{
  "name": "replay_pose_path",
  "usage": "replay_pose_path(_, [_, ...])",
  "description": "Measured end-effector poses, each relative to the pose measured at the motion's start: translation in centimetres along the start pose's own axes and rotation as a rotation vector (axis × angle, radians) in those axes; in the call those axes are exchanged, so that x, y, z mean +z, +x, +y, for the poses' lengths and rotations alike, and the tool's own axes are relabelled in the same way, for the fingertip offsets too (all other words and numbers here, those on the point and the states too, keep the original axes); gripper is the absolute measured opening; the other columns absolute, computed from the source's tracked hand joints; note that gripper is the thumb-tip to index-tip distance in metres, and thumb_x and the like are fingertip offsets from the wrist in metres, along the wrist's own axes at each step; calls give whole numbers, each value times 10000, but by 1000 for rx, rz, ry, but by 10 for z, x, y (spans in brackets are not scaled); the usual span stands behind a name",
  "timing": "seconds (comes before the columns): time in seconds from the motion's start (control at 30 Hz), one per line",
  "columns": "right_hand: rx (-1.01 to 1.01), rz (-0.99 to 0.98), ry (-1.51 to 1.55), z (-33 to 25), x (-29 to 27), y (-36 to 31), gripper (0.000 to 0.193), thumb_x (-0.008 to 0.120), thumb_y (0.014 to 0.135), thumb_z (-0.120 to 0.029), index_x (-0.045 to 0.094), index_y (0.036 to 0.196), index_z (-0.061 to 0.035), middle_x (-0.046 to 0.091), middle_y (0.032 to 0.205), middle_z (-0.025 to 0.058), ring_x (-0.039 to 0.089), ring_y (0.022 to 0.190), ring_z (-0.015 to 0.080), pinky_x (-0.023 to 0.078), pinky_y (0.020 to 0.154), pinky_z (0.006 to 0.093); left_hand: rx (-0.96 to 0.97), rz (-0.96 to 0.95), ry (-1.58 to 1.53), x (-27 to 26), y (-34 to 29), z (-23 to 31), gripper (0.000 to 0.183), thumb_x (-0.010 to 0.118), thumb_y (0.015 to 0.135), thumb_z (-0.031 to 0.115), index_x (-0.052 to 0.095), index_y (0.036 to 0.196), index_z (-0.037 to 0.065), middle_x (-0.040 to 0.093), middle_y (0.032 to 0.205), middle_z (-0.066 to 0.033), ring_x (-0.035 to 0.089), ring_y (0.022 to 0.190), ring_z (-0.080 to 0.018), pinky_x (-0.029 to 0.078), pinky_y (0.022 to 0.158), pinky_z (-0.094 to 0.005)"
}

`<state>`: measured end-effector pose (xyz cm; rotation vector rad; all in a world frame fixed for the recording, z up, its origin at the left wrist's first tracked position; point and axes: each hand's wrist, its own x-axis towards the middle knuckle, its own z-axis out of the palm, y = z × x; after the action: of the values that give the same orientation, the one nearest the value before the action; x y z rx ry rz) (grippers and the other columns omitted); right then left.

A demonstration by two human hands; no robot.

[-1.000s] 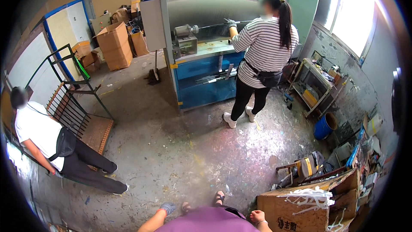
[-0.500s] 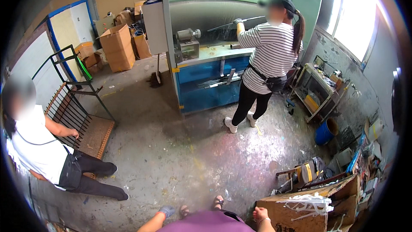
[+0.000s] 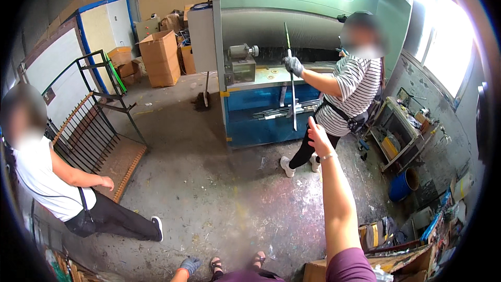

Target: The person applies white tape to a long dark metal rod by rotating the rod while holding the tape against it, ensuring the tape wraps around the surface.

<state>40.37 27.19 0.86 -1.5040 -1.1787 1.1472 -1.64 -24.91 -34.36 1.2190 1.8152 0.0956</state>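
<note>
My bare right hand (image 3: 319,140), a band at its wrist, reaches far forward with the arm straight. Its fingers are apart and it holds nothing. Beyond it, a co-worker in a striped shirt (image 3: 360,81) has turned toward me. That person's grey-gloved hand (image 3: 294,66) grips a long thin metal strip (image 3: 293,102), held nearly upright; my hand is apart from the strip. Low down by my sandalled feet, my left hand (image 3: 190,265) wears a grey glove, its fingers loosely stretched and nothing seen in them.
A blue-fronted bench (image 3: 245,120) carries a small motor (image 3: 242,51). At left, another person in a white top (image 3: 39,177) stands by a slatted rack cart (image 3: 112,151). Cardboard boxes (image 3: 159,60) lie behind. At right are a shelf cart (image 3: 391,130), a blue bin (image 3: 403,185) and clutter.
My right hand has risen and stretched forward. The striped-shirt co-worker has turned from the bench, swinging the strip from slanted to upright. The person at left has stepped and lowered an arm.
</note>
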Motion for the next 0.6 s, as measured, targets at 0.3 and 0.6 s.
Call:
replay_pose_path(0.3, [-14, -169, 270, 14, 37, 18, 265, 488, 922, -288, 457, 747, -91, 342, 522, -31, 293, 372, 76, 213, 336, 239, 92, -38, 197, 14, -1, -18, 482, 547, 848, 385, 590, 1134, 0, 661, 998, -139, 620, 857, -224, 478, 744, -368])
replay_pose_path(0.6, [7, -537, 267, 100, 57, -230, 261, 480, 944, -297, 440, 759, -118, 387, 574, -68, 350, 491, 36, 279, 423, 209, 640, -127, -1254, -211, 19, 392, 434, 454, 950, 326, 471, 1252, 14, 553, 1206, -140, 531, 1117, -232, 399, 984, -341])
